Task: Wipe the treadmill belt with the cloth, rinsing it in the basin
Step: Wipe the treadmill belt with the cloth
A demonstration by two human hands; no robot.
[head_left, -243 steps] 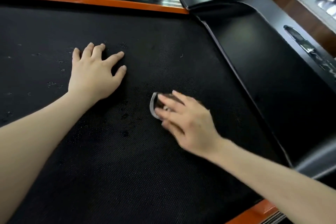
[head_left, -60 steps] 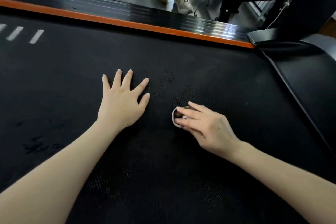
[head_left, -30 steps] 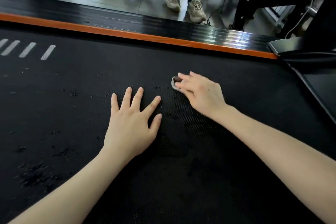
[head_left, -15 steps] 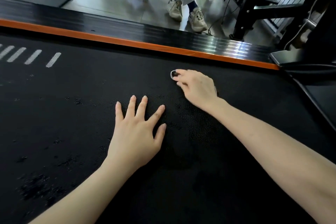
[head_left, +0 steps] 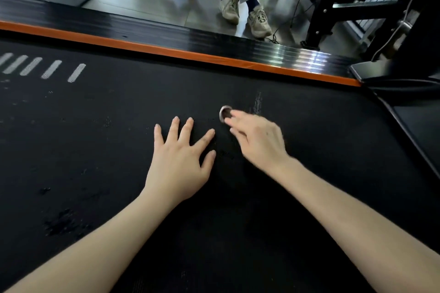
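I'm watching left hand (head_left: 177,162) lying flat and spread on the treadmill belt (head_left: 107,131), right hand (head_left: 259,143) pressing near-straight fingers (head_left: 239,118) on the wadded cloth (head_left: 225,113), its long axis hidden tbh

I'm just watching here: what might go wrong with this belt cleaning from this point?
The cloth is a small wad under the fingertips of the right hand, so it may slip free. The left hand lies flat on the belt; if the belt shifts, it might slide. Dark specks lie well left of the cloth and may be missed.
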